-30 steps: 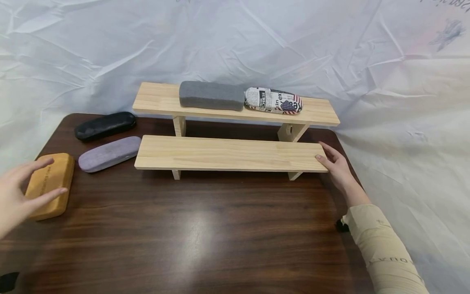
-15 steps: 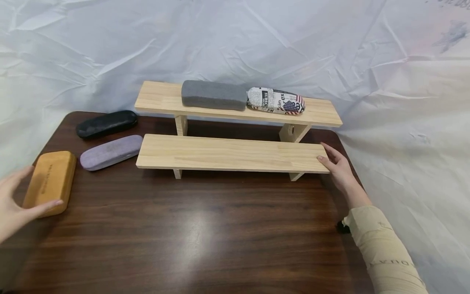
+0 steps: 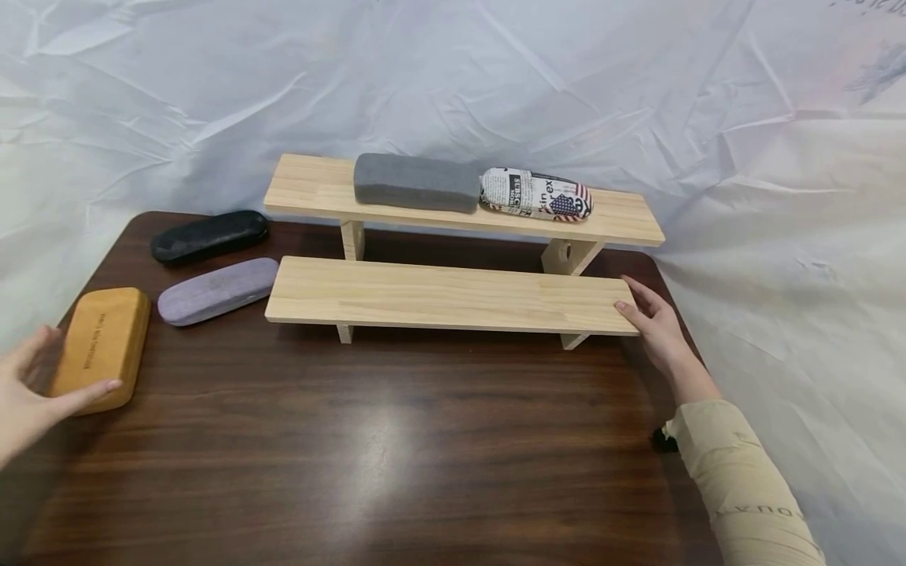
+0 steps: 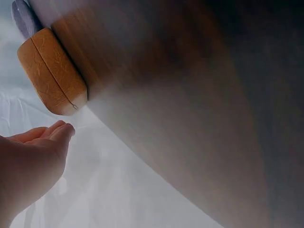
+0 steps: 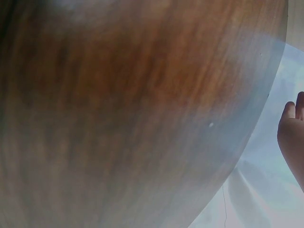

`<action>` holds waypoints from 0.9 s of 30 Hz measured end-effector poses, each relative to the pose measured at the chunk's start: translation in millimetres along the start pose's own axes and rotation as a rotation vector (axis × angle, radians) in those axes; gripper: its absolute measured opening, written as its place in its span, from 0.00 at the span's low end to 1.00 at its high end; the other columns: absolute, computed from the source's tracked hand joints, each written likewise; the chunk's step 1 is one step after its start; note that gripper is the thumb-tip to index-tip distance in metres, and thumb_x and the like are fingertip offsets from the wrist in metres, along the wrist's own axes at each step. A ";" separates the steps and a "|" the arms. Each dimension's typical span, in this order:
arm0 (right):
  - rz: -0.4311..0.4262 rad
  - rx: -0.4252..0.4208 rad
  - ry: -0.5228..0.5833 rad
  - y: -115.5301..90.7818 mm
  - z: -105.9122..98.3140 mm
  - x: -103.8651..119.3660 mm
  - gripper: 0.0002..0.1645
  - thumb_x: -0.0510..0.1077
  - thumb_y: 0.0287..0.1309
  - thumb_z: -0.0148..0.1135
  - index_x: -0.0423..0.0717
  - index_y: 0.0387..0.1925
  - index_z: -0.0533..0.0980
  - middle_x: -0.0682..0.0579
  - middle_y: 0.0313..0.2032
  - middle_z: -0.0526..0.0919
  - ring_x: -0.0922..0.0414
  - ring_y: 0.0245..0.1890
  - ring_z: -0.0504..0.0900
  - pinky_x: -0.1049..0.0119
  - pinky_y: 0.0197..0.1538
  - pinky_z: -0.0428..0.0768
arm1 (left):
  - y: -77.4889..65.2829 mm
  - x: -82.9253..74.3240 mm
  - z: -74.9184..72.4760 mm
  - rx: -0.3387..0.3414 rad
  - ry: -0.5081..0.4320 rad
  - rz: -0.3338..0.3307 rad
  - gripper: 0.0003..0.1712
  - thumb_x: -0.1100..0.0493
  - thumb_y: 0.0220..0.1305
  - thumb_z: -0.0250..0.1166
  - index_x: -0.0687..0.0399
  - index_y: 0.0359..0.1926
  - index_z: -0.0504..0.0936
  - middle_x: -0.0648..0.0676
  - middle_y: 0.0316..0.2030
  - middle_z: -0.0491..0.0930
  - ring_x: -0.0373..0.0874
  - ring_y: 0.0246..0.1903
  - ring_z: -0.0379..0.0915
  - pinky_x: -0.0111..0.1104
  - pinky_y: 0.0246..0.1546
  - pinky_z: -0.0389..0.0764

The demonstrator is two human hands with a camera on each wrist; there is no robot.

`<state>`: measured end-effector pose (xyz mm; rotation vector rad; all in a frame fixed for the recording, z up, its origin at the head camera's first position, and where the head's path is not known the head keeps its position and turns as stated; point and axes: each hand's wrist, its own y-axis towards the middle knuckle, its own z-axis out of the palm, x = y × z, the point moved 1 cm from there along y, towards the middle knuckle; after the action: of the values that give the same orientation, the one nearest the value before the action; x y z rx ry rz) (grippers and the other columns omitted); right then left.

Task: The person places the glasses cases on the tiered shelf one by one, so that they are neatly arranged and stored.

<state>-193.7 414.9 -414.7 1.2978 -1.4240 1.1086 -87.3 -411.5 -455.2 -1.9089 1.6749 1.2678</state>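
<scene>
Left hand [image 3: 24,402] has shifted leftward, spread beside the orange case [image 3: 102,339]; right hand [image 3: 660,326] grips the lower shelf [image 3: 446,297].

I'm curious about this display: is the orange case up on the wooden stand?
No, the orange case lies on the dark table, near the person's left hand.

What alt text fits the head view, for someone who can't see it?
Left hand spread beside an orange case, right hand holding the right end of the lower wooden shelf on a dark table. A lavender case and a black case lie to the left; a gray case and a patterned case lie on the upper shelf.
</scene>
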 end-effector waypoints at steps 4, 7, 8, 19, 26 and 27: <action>-0.008 0.004 0.003 -0.4 -0.1 0.9 0.43 0.41 0.76 0.63 0.42 0.83 0.56 0.68 0.57 0.73 0.70 0.54 0.76 0.83 0.48 0.81 | 0.1 0.6 1.2 0.060 -0.028 -0.057 0.48 0.71 0.61 0.74 0.48 0.78 0.64 0.40 0.74 0.66 0.13 0.67 0.55 0.04 0.67 0.52; -0.012 0.010 0.003 -0.5 -0.2 0.9 0.42 0.41 0.76 0.63 0.42 0.83 0.56 0.68 0.57 0.73 0.70 0.54 0.76 0.83 0.48 0.81 | 0.2 -4.1 0.5 0.123 0.039 -0.134 0.54 0.63 0.66 0.73 0.70 0.83 0.50 0.67 0.82 0.53 0.30 0.81 0.42 0.12 0.75 0.43; -0.013 0.011 0.006 -0.5 -0.2 0.9 0.42 0.41 0.76 0.63 0.42 0.83 0.57 0.68 0.57 0.74 0.70 0.54 0.76 0.82 0.48 0.81 | 0.1 -6.2 0.3 0.142 0.070 -0.157 0.57 0.61 0.67 0.73 0.74 0.82 0.45 0.75 0.81 0.47 0.41 0.84 0.39 0.16 0.78 0.40; -0.015 0.011 0.015 -0.9 0.6 0.5 0.42 0.40 0.76 0.62 0.42 0.83 0.57 0.68 0.57 0.74 0.69 0.52 0.77 0.82 0.48 0.81 | 7.3 -22.6 -0.6 0.258 0.398 -0.297 0.70 0.35 0.66 0.70 0.81 0.80 0.41 0.88 0.73 0.50 0.87 0.68 0.57 0.66 0.68 0.70; -0.014 0.009 0.015 0.5 -0.6 0.1 0.42 0.41 0.76 0.63 0.42 0.83 0.57 0.67 0.58 0.73 0.69 0.54 0.76 0.82 0.48 0.81 | 9.8 -29.7 1.0 0.256 0.443 -0.302 0.70 0.34 0.63 0.71 0.81 0.79 0.43 0.87 0.74 0.52 0.87 0.64 0.59 0.72 0.59 0.67; -0.014 0.010 0.013 0.8 -0.7 -0.1 0.43 0.41 0.76 0.63 0.42 0.83 0.56 0.67 0.58 0.73 0.68 0.54 0.76 0.82 0.48 0.81 | 9.4 -30.4 1.3 0.259 0.446 -0.317 0.70 0.34 0.64 0.70 0.79 0.80 0.42 0.86 0.74 0.50 0.87 0.65 0.59 0.72 0.59 0.67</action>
<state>-194.5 415.7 -414.7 1.3036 -1.3993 1.1137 -94.3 -393.6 -429.7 -2.2832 1.5411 0.5040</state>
